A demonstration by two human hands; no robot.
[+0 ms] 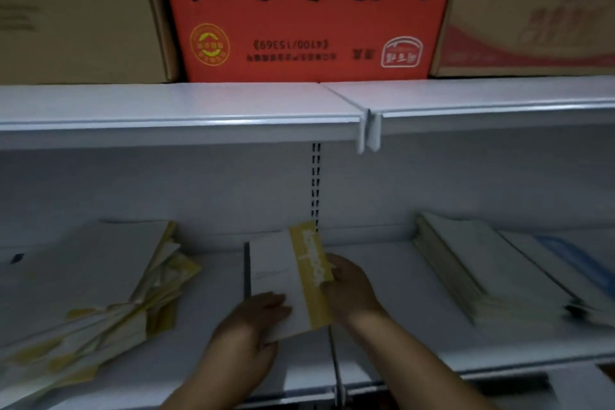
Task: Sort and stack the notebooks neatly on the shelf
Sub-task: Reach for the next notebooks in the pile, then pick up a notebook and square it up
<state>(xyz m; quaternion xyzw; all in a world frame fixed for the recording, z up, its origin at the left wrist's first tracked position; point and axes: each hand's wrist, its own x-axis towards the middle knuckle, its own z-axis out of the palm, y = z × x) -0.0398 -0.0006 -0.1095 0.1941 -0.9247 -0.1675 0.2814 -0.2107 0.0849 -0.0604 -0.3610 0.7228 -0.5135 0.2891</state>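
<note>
Both hands are holding one notebook w/ a white cover and yellow spine strip, just above the middle of the lower shelf. Left hand is gripping the near left corner, fingers curled over the cover, thumb side underneath as far as the blur lets me tell. Right hand is closing on the yellow edge at the right, fingers wrapped round it. The notebook is tilting slightly, far end leaning right, near end toward the person; a thin dark divider is standing just beside its left edge. To the left a messy pile of white and yellow notebooks is lying fanned out, corners sticking past each other, well apart from the held one. To the right a neater stack of pale notebooks is resting on the same shelf, w/ something blue beside it at far right. Above, on the upper shelf, a red box w/ upside-down white lettering is sitting btwn two brown cartons.
</note>
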